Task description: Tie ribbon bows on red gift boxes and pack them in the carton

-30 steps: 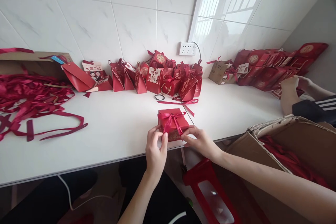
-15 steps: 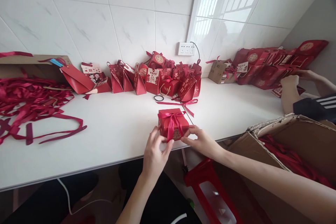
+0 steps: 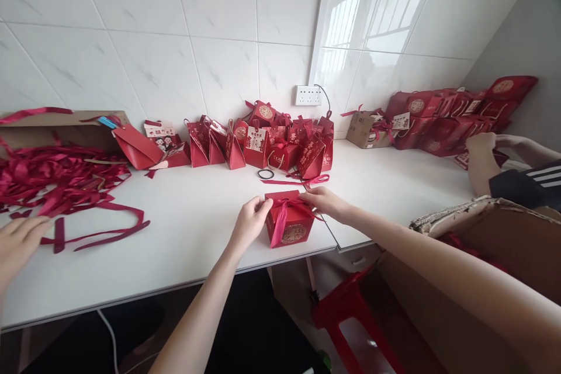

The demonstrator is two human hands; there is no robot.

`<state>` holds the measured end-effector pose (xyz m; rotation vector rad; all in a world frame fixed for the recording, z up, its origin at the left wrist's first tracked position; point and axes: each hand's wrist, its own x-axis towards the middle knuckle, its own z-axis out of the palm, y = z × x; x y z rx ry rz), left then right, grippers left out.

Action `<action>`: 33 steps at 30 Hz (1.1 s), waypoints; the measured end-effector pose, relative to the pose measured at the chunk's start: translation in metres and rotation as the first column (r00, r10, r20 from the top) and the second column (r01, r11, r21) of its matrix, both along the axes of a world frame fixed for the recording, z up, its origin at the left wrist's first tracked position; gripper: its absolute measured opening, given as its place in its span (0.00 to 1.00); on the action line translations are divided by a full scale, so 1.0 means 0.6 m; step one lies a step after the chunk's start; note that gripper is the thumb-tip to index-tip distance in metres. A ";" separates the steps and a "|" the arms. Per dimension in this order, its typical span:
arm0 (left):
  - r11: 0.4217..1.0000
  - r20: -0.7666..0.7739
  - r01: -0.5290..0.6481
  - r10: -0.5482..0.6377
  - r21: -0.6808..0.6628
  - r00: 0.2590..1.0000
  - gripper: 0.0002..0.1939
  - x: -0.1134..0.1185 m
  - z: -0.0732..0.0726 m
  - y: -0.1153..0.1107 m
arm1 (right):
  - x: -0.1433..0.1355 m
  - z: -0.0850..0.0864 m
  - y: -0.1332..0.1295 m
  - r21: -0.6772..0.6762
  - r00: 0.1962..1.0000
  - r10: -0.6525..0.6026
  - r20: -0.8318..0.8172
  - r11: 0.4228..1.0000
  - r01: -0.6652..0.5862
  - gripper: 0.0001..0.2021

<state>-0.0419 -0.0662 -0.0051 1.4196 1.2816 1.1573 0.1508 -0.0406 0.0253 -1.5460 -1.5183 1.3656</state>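
Note:
A red gift box [image 3: 294, 236] with a gold round pattern on its front stands near the table's front edge. Crimson ribbon [image 3: 280, 228] is tied in a bow across its top, and one tail hangs down the front. My left hand [image 3: 252, 219] is closed, with thumb and finger pinching the ribbon at the box's upper left corner. On the opposite side, my right hand [image 3: 326, 203] pinches the ribbon close to the top right edge. Its fingertips are partly hidden. Just behind the box lie a loose ribbon [image 3: 295, 182] and a black ring [image 3: 265, 174].
Several red gift boxes [image 3: 258, 149] line the tiled wall. At left, a person's hand [image 3: 20, 242] reaches near a heap of ribbons [image 3: 56, 178]. Another person's hand [image 3: 480, 143] touches stacked red boxes [image 3: 433, 120]. A cardboard carton [image 3: 438, 280] and red stool [image 3: 346, 310] stand front right.
My hands have moved from the box's lower sides up to the ribbon at its top. The box front now faces me more. A person's hand has come in at left.

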 end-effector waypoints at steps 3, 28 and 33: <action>0.998 0.080 0.048 -0.046 -0.030 0.996 0.19 0.000 -0.010 -0.006 | 0.011 -0.006 -0.017 0.048 0.999 0.013 -0.035 0.999 -0.011 0.10; 0.270 -0.104 0.010 0.336 0.963 0.936 0.06 0.040 0.081 -0.181 | 0.082 0.032 -0.210 0.934 0.924 -0.162 0.347 0.148 -0.324 0.42; 0.970 -0.106 0.037 -0.011 0.242 0.994 0.13 0.059 0.046 -0.103 | 0.111 0.057 -0.261 0.412 0.982 -0.066 -0.177 0.901 0.135 0.28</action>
